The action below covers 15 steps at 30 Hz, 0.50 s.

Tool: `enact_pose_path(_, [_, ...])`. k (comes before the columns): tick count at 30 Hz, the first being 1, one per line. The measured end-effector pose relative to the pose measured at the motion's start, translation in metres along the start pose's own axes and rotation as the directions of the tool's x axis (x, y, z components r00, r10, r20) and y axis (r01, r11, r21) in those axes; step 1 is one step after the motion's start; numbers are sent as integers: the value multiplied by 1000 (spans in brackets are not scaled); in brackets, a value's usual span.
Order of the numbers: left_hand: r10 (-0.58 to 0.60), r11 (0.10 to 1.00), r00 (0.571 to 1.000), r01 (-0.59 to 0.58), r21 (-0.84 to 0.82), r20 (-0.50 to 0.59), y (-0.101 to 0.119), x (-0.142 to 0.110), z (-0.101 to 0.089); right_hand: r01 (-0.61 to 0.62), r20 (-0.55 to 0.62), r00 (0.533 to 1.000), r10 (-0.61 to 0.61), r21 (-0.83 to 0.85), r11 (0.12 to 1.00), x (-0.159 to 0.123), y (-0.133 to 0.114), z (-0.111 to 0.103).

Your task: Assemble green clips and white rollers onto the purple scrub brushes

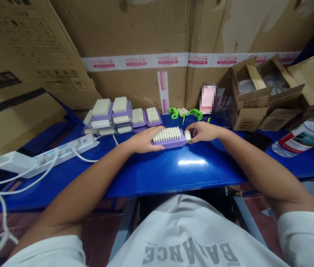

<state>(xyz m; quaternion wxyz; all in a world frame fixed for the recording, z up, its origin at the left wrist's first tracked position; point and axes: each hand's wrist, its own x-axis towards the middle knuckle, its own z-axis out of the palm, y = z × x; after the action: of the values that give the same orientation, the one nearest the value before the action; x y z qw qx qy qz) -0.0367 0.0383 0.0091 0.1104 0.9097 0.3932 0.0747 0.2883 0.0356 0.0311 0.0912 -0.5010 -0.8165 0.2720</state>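
Observation:
A purple brush with white bristles (169,136) lies on the blue table (173,170), bristles up. My left hand (145,140) grips its left end, fingers curled along the side. My right hand (203,131) pinches a small white roller (187,135) at the brush's right end. Several finished purple brushes (119,115) stand stacked and lined up just behind and to the left.
Green plastic parts and white rollers (186,112) lie at the back. Open cardboard boxes (259,96) stand at the right, with a plastic bottle (304,139) lying beside them. A white power strip with cables (62,152) sits at the left. Big cartons wall the back.

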Motion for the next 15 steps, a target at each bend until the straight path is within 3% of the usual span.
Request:
enact_pose_path(7, [6, 1000, 1000, -6, 17, -5, -1, 0, 1, 13, -36, 999, -13, 17, 1000, 1, 0, 0])
enact_pose_path(15, [-2, 1000, 1000, 2, 1, 3, 0, -1, -1, 17, 2, 1000, -17, 64, 998, 1, 1, 0])
